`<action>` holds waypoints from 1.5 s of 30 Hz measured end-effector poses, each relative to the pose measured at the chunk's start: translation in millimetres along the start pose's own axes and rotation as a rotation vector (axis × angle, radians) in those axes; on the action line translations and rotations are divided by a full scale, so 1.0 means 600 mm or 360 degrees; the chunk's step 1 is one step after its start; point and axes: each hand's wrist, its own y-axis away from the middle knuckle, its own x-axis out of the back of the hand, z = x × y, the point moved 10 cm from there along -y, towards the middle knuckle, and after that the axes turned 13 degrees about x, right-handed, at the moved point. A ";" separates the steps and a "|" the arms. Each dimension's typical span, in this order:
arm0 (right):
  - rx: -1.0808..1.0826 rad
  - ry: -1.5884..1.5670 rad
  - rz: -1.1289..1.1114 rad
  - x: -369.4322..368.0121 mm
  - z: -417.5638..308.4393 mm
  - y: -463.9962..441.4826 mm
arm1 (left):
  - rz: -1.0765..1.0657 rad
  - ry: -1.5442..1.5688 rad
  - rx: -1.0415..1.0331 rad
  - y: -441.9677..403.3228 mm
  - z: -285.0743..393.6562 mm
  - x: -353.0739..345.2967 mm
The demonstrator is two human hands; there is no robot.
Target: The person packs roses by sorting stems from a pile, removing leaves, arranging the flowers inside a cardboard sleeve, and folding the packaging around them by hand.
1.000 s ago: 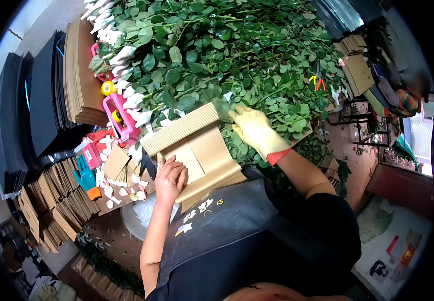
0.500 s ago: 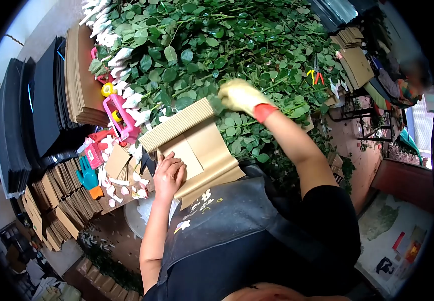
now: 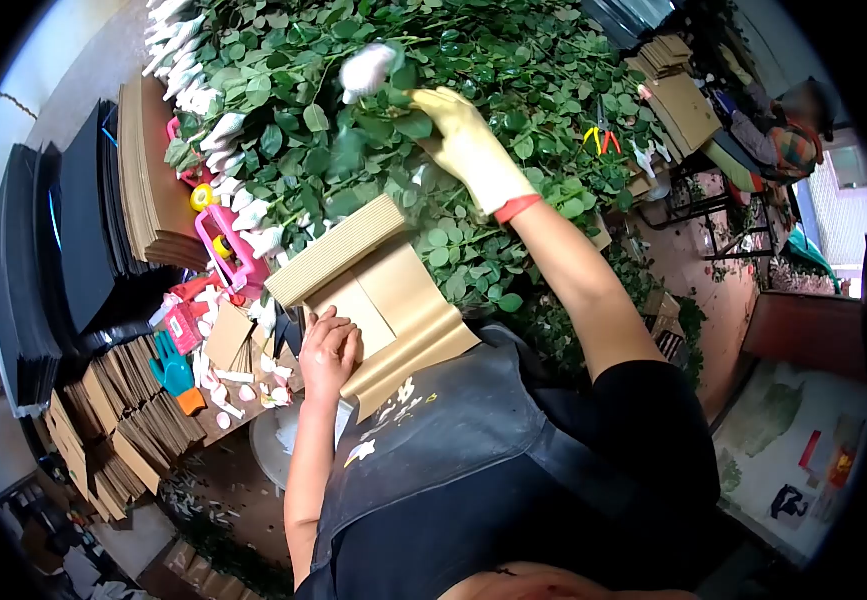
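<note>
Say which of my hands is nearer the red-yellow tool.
Right: your right hand is over greenery, left of the tool; your left hand is farther, on brown paper.

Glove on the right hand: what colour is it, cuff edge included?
The glove is pale yellow, with a red cuff edge; best seen in the head view.

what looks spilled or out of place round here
Loose pale petals lie scattered on the table beside the left hand, like untidied litter; they contrast with the neatly stacked cardboard. Also slightly odd: the right hand is gloved while the left is bare.
</note>
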 end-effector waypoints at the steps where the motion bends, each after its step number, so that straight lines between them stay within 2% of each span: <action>1: -0.0107 -0.0103 0.0357 0.010 0.008 0.019 | 0.0002 -0.0032 -0.0022 -0.002 0.001 -0.001; 3: 0.0344 -0.0316 0.0567 0.105 -0.124 -0.024 | 0.0023 -0.0023 -0.0044 -0.007 0.006 -0.005; 6: 0.0029 -0.1020 0.0422 -0.014 -0.103 -0.022 | -0.0002 -0.0027 -0.0066 -0.004 0.013 0.006; 7: -0.0552 -0.1435 0.0149 -0.074 -0.093 0.001 | 0.0013 0.0002 -0.0065 -0.003 0.014 0.008; 9: 0.0689 -0.0579 0.0033 -0.060 -0.195 -0.021 | 0.0039 0.0000 -0.0116 -0.005 0.017 0.007; 11: 0.0742 -0.0586 0.0294 -0.063 -0.218 -0.002 | -0.0028 -0.0010 -0.0079 -0.004 0.012 0.003; 12: 0.0720 -0.0494 -0.0102 -0.085 -0.247 -0.010 | -0.0039 0.0003 -0.0065 0.006 0.011 0.006; 14: 0.1011 -0.0445 -0.0150 -0.075 -0.298 -0.002 | -0.0028 0.0067 -0.0031 -0.010 0.006 -0.001; 15: 0.1064 -0.0571 -0.0084 -0.065 -0.312 -0.003 | -0.0054 0.0093 0.0025 -0.002 -0.004 -0.003; 17: 0.1063 -0.0481 -0.0065 -0.073 -0.270 -0.017 | 0.0004 0.0030 -0.0058 -0.002 0.007 0.005; 18: 0.1020 -0.0619 -0.0066 -0.079 -0.222 -0.020 | -0.0014 0.0022 -0.0046 -0.002 0.008 0.006; 19: 0.0952 -0.0458 -0.0071 -0.089 -0.162 -0.020 | -0.0022 0.0005 -0.0040 -0.001 0.000 -0.001; 20: 0.0760 -0.0239 -0.0294 -0.090 -0.105 -0.021 | -0.0017 0.0011 -0.0040 -0.003 0.000 0.000; 21: 0.0342 -0.0518 -0.0387 -0.085 -0.025 -0.020 | -0.0020 0.0017 -0.0030 -0.001 0.001 0.000; 22: 0.0337 -0.0247 -0.0200 -0.056 0.038 -0.010 | -0.0015 0.0010 -0.0032 0.000 0.001 0.000; 23: 0.0238 -0.0031 -0.0185 -0.030 0.075 -0.003 | -0.0013 -0.0002 -0.0042 0.000 0.000 0.001; 24: 0.0380 0.0060 0.0031 -0.004 0.095 0.007 | -0.0016 0.0021 -0.0033 -0.001 -0.001 0.000; 27: 0.0643 0.0372 0.0043 0.048 -0.007 0.003 | -0.0001 0.0037 -0.0041 0.000 0.001 0.002; 31: 0.1069 0.0193 0.0087 0.080 -0.160 0.005 | -0.0047 0.0053 -0.0001 -0.001 0.001 0.003; 33: 0.0894 0.0664 -0.0765 0.030 -0.231 0.028 | -0.0054 0.0028 -0.0041 -0.003 0.010 0.014; 35: 0.0472 0.0495 -0.1446 -0.032 -0.238 0.105 | -0.0060 0.0135 0.0004 -0.012 0.027 0.042; 37: 0.0567 0.0764 -0.1734 -0.085 -0.209 0.216 | -0.0306 0.0389 0.0398 0.005 -0.030 0.000; 39: 0.0357 0.0172 -0.1448 -0.086 -0.201 0.254 | -0.0298 0.0537 0.0438 0.000 -0.015 0.012; 40: 0.0289 0.0213 -0.1336 -0.074 -0.210 0.257 | -0.0320 0.0403 0.0308 0.000 -0.009 0.010; 41: 0.0102 0.0479 -0.1777 -0.105 -0.194 0.291 | -0.0346 0.0267 0.0179 0.002 -0.011 0.006; 42: 0.0121 0.0215 -0.1566 -0.114 -0.185 0.300 | -0.0375 0.0132 0.0042 0.005 -0.005 0.002; 43: 0.0138 -0.0039 -0.1345 -0.113 -0.166 0.309 | -0.0383 0.0162 0.0088 0.004 -0.003 0.001; 45: 0.0002 -0.0499 -0.1220 -0.087 -0.141 0.301 | -0.0392 0.0215 0.0169 0.003 0.001 0.002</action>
